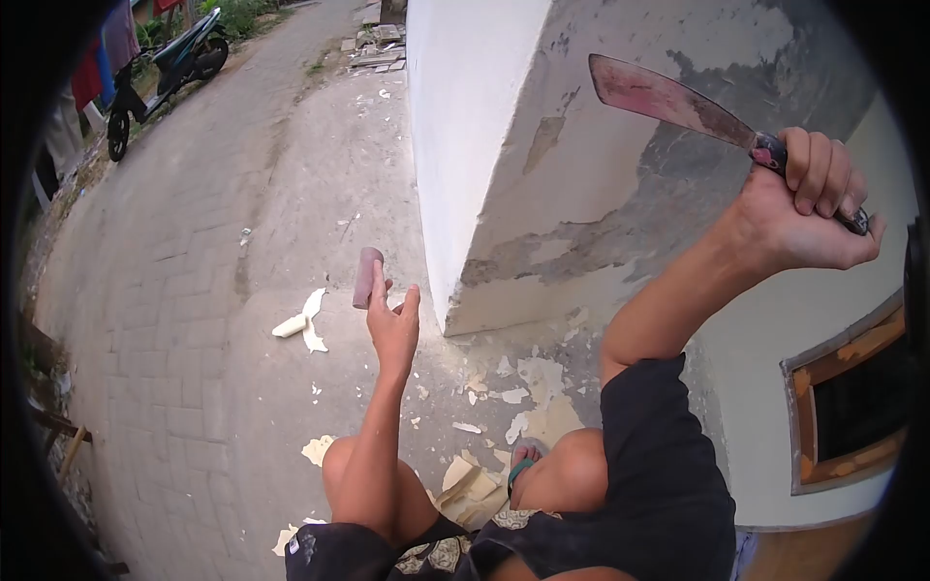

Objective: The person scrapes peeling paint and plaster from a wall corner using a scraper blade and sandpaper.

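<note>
My right hand point(809, 198), raised at the upper right, has its fingers wrapped round the dark handle of a machete point(678, 97). Its broad, reddish-stained blade points left, in front of the wall point(572, 194) with peeling paint and bare grey patches. Lower and further left, my left hand point(392, 315) holds a reddish-purple, rounded block point(367, 278) at its fingers; what the block is made of I cannot tell. That hand is out over the paved ground, left of the wall's corner. Curled cream paint flakes point(308, 324) lie on the ground near it.
More paint flakes point(513, 395) are scattered along the wall's foot, around my sandalled foot point(523, 463). A wooden-framed window point(804, 426) is at the right. A parked motorbike point(174, 73) stands at the upper left beside the paved lane point(165, 290).
</note>
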Action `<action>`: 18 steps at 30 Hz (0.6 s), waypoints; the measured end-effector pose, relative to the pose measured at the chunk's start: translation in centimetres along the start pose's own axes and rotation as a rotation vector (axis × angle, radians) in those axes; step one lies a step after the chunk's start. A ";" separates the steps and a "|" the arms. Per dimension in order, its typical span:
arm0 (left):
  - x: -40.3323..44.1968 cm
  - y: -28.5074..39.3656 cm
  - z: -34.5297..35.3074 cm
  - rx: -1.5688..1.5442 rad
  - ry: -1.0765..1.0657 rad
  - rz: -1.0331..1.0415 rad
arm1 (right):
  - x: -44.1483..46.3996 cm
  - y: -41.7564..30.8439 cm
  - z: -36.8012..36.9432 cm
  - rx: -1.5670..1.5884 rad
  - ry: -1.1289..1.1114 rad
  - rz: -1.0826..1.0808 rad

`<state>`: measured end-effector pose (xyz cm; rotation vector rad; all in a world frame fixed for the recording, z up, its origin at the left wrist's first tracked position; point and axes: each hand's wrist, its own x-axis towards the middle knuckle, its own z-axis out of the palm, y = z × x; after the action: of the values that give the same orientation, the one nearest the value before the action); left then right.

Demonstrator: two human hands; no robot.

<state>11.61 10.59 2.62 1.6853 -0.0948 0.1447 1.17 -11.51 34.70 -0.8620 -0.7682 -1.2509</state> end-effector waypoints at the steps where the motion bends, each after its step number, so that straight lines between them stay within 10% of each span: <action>1: 0.1 0.1 0.0 0.004 -0.002 0.016 | 0.1 -0.6 -0.6 0.031 -0.045 0.020; 10: -0.1 0.1 0.0 0.031 -0.016 -0.045 | -0.1 2.0 -1.2 -0.050 0.008 0.058; 18: -0.4 0.0 0.1 0.053 -0.030 -0.028 | 4.7 2.5 1.0 0.219 -0.714 0.373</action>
<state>11.27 10.49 2.51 1.7415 -0.0907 0.1022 4.39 -12.59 38.97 -1.2183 -1.2126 -0.4991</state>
